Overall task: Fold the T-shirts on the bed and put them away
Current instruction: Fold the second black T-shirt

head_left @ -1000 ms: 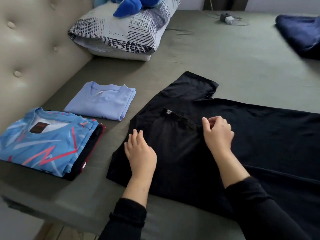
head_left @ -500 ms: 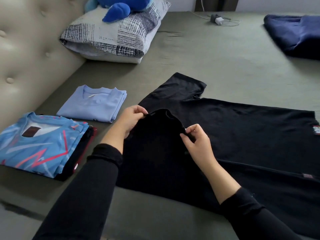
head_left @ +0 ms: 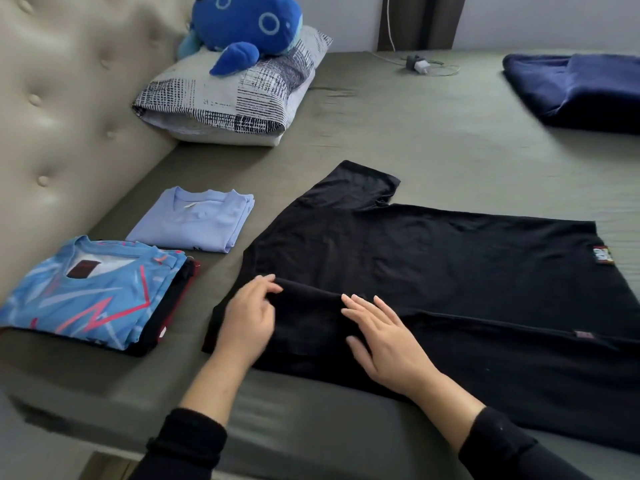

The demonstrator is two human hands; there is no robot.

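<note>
A black T-shirt (head_left: 450,271) lies spread across the green bed (head_left: 450,150), its near long side folded over along a seam. The near sleeve is folded in over the body at the left end. My left hand (head_left: 247,317) rests on that folded sleeve, fingertips at its upper edge, slightly blurred. My right hand (head_left: 381,337) lies flat on the fold with straight fingers. To the left sit a folded light blue T-shirt (head_left: 194,223) and a folded blue patterned T-shirt (head_left: 86,292) on top of a dark folded one.
A padded beige headboard (head_left: 69,116) runs along the left. A patterned pillow (head_left: 225,105) carries a blue plush toy (head_left: 242,26) at the back. A charger with cable (head_left: 420,65) and a folded navy blanket (head_left: 581,88) lie at the far side.
Both hands pinched the black shirt's near sleeve, lifted it and laid it back over the body. They now rest on the fold. The camera has tilted up.
</note>
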